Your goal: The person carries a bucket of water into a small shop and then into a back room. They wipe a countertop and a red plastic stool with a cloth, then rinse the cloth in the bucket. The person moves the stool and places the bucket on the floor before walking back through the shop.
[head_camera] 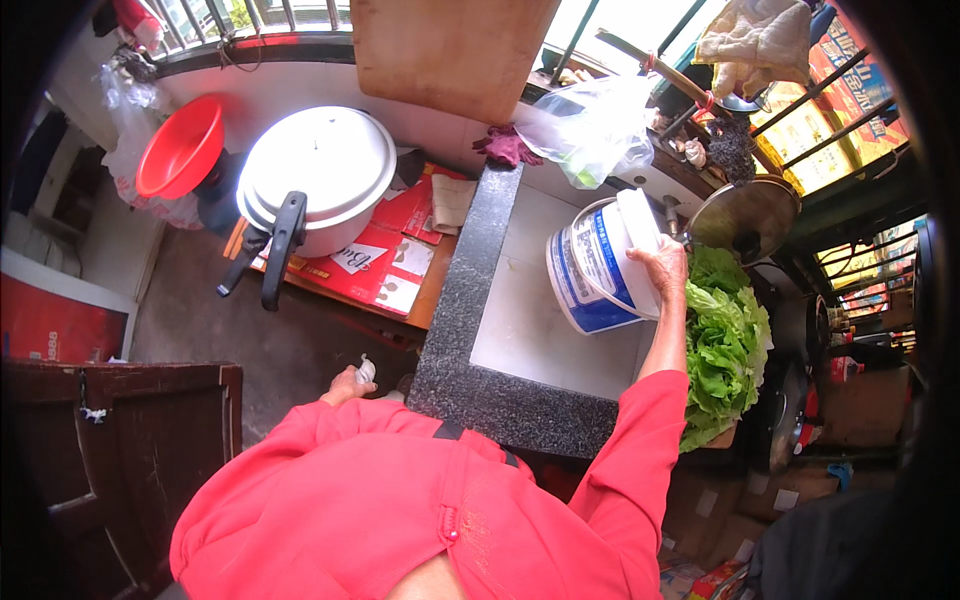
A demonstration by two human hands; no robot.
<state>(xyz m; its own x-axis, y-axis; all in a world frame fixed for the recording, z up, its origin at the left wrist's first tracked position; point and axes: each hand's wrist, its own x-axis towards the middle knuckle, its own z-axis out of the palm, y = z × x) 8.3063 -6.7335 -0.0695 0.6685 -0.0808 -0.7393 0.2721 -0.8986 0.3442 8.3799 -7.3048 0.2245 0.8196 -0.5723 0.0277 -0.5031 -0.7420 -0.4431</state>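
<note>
My right hand [666, 266] grips the rim side of a white plastic bucket [592, 274] with blue printing and a wire-like white handle. The bucket is tilted over a tiled sink basin [517, 330] edged in dark speckled granite; its inside is hidden from me. Down at my left side, my left hand [349, 385] holds a small white thing, apparently a garlic bulb [366, 370], above the floor. A heap of green leafy lettuce [724, 352] lies right of the basin, beside my right forearm. Behind the bucket a tap [671, 214] sticks out of the wall.
A pressure cooker [319, 176] stands on a low table with red cardboard [360, 262], its handles jutting out. A red plastic basin [184, 146] is beyond it. A pot lid [742, 217], clear plastic bag [592, 127] and purple gloves [506, 146] border the sink. A dark wooden door [150, 427] stands left.
</note>
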